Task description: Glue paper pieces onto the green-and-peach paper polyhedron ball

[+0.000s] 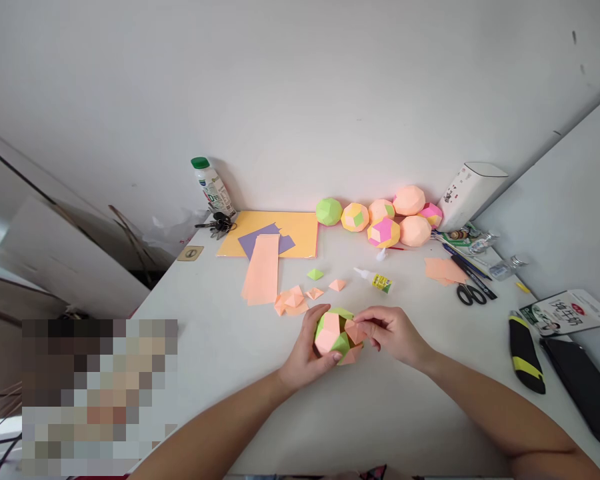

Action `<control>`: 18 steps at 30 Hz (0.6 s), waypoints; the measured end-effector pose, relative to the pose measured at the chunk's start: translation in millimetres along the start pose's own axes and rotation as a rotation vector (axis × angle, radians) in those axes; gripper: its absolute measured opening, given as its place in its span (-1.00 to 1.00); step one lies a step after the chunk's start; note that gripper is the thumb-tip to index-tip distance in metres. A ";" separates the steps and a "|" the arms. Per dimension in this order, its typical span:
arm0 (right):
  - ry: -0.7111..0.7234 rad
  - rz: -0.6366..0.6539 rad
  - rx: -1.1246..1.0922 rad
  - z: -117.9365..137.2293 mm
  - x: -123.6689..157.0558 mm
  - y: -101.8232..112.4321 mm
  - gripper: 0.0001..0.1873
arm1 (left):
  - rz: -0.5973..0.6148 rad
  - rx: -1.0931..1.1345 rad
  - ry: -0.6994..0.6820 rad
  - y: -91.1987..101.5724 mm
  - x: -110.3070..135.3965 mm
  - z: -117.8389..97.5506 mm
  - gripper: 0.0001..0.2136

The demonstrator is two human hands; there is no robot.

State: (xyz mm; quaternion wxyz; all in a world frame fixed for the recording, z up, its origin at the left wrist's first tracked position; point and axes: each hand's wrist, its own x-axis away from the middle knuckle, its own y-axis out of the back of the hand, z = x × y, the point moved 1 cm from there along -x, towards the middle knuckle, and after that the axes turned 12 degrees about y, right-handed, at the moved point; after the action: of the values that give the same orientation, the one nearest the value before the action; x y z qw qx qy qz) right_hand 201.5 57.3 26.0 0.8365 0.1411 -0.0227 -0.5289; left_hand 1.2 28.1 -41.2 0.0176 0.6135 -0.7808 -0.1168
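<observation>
My left hand [305, 353] is wrapped round a faceted paper ball [329, 335] made of peach and green pieces. Dark gaps show on the ball's right side, where its hollow inside is visible. With thumb and forefinger pinched, my right hand [391, 333] grips a peach paper piece [355, 330] at that side; whether this piece is joined to the ball I cannot tell. Just beyond the ball lie a folded green piece [315, 274], loose folded peach pieces [294, 298] and a small glue bottle [380, 281] on its side, its nozzle pointing left.
Finished paper balls [383, 231] sit along the wall. Peach strips [263, 270] overlap purple paper and a yellow sheet [300, 233]. Keys [221, 225] and a white bottle [214, 187] stand back left. Scissors [471, 294], pens, a black-and-yellow cutter [526, 353] and a black phone-like slab [583, 390] lie right.
</observation>
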 end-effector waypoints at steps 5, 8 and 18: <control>-0.015 0.001 0.000 1.4 -0.9 -0.3 -0.69 | -0.005 -0.008 -0.008 0.2 -0.2 -1.0 -0.34; -0.020 0.001 -0.001 2.3 -0.5 -0.5 -0.69 | 0.001 -0.002 -0.003 0.2 -0.3 -0.9 -0.34; -0.054 0.037 -0.086 -1.6 -0.7 -0.9 -0.66 | 0.018 0.009 0.001 0.3 -0.6 -1.7 -0.33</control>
State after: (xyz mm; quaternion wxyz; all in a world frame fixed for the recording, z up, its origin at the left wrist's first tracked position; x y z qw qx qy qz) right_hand 200.7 58.0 24.4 0.8505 0.0901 -0.0252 -0.5177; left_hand 1.4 28.5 -39.4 0.0163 0.6066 -0.7867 -0.1131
